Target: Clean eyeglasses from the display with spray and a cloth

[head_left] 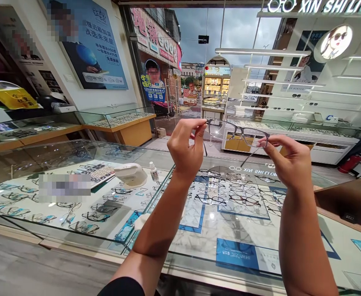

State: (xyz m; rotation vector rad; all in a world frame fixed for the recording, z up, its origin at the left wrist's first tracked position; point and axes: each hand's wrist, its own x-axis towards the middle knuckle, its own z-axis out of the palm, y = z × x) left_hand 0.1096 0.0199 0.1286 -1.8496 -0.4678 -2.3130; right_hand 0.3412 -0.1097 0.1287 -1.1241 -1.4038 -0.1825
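A pair of eyeglasses (237,129) with a dark frame and clear lenses is held up above the glass counter. My left hand (186,142) pinches it at the left hinge corner, fingers closed. At the opposite corner, my right hand (287,154) grips the frame between thumb and fingers. Both temples are unfolded and hang down toward me. Beneath my hands, a glass display case (199,257) holds rows of other eyeglasses (244,200).
On the left counter stand a white device (130,174), a small spray bottle (153,171) and a calculator-like keypad (98,174). An arched mirror (216,88) stands beyond the counter. Lit shelves (279,84) line the window, and a red fire extinguisher (349,163) is at right.
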